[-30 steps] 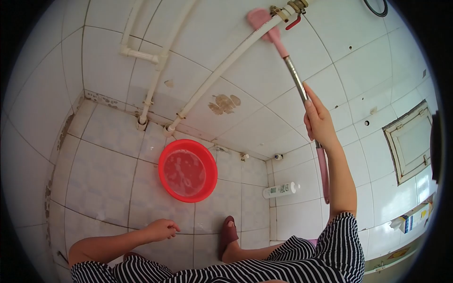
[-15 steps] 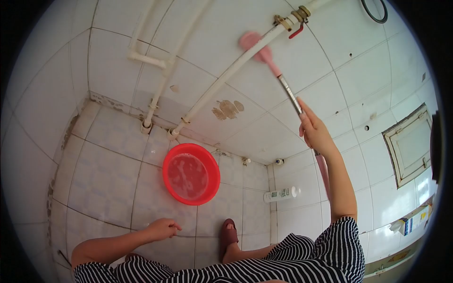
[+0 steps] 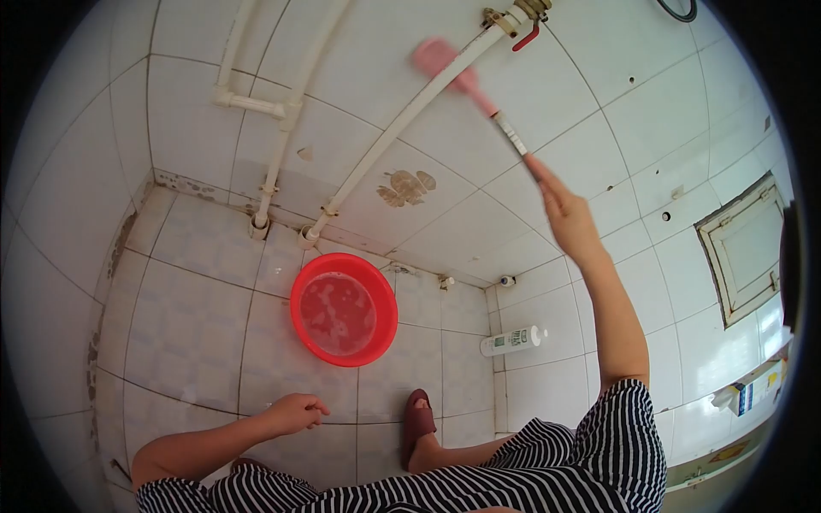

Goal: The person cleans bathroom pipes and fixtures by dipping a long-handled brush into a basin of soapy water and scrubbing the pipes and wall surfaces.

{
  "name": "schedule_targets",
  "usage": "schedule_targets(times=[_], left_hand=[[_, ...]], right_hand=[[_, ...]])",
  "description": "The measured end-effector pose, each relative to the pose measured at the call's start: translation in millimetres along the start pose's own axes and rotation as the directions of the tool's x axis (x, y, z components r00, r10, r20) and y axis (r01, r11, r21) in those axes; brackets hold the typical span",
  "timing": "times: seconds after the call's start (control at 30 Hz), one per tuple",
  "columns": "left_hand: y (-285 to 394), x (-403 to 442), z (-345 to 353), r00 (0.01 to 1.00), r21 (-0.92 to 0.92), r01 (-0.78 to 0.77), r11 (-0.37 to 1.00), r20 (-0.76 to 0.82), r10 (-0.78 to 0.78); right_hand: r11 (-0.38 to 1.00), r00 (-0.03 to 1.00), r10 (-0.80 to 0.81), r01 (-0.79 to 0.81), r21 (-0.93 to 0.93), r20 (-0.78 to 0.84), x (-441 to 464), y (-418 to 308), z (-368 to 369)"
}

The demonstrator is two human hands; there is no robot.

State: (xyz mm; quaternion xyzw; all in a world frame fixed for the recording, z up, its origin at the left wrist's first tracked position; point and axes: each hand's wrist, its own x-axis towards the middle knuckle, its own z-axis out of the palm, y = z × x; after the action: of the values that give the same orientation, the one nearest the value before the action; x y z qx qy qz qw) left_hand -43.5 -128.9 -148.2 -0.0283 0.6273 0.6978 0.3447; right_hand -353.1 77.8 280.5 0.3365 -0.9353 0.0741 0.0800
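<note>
A long-handled pink scrub brush [image 3: 481,94] reaches up across the tiled wall. Its pink oval head lies behind the slanting white pipe [image 3: 402,120], against or very near the tiles. My right hand [image 3: 568,214] is closed round the brush's handle, arm stretched upward; the handle's lower end is hidden behind the hand and forearm. Low on the left, my left hand [image 3: 295,414] hangs over the floor with nothing in it, fingers loosely bent and a little apart. Beyond it stands a red basin [image 3: 389,291] of sudsy water on the floor tiles.
A red-handled valve [image 3: 526,37] sits on the pipe; another white pipe [image 3: 291,111] runs down at its left. A white bottle [image 3: 511,340] stands by the corner. A small framed hatch [image 3: 744,248] is on the right wall. My foot wears a maroon slipper [image 3: 416,427].
My right hand has moved up and slightly left along with the brush, whose head has shifted up-left behind the pipe. The view has shifted slightly; my left hand stays about the same.
</note>
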Motion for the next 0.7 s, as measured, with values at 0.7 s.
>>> schedule_targets(times=[0.7], left_hand=[[5,-5,2,1.0,0.051,0.029,0.998,0.002,-0.029]], right_hand=[[0.999,0.988,-0.042,0.046,0.024,-0.149,4,13,4]])
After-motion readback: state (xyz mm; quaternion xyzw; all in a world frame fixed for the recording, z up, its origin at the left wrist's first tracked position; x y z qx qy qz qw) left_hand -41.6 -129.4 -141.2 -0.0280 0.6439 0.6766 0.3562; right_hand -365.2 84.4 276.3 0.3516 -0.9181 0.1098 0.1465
